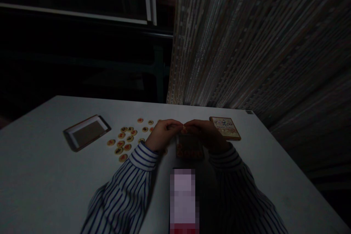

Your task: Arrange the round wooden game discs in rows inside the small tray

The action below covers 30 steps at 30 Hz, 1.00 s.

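My left hand (165, 131) and my right hand (205, 131) meet at the fingertips, fingers closed, over the far side of a small dark box (189, 158). Between the fingertips shows what looks like a Chinese chess piece (184, 129), mostly covered by the fingers. Inside the box, a row of round pieces (189, 153) lies along the near side. Left of my left hand, several round wooden Chinese chess pieces (121, 143) with red or dark characters lie scattered on the white table; some are partly hidden behind that hand.
An open, shallow rectangular box part (70, 139) lies at the left of the white table (55, 182). A decorated box lid (226, 128) rests beyond my right hand. A strand curtain (208, 44) hangs behind the table's far edge. The surroundings are dark.
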Available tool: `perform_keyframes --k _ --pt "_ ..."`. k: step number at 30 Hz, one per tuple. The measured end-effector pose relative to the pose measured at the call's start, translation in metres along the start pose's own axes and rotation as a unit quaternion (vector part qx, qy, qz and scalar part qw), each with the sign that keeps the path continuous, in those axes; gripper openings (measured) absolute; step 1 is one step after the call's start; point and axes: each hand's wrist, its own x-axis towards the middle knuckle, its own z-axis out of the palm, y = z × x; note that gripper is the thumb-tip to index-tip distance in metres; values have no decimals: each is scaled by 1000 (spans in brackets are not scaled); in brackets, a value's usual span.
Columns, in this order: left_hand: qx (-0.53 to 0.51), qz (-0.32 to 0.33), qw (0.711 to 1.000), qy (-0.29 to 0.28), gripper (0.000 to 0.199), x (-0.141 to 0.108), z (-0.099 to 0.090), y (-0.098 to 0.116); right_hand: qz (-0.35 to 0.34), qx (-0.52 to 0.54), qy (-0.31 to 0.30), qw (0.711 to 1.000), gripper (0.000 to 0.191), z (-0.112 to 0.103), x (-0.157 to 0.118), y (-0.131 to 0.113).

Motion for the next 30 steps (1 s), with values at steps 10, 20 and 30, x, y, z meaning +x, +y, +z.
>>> perform_keyframes --k 10,20,30 --pt "-17 -21 999 17 21 -1 -1 4 0 -5 16 1000 17 3 0 6" --pt "-21 -23 999 6 24 0 -1 0 -1 -1 15 1000 15 4 0 5" --pt "-79 -46 996 0 21 -2 -1 8 -8 -5 7 1000 17 4 -1 4"
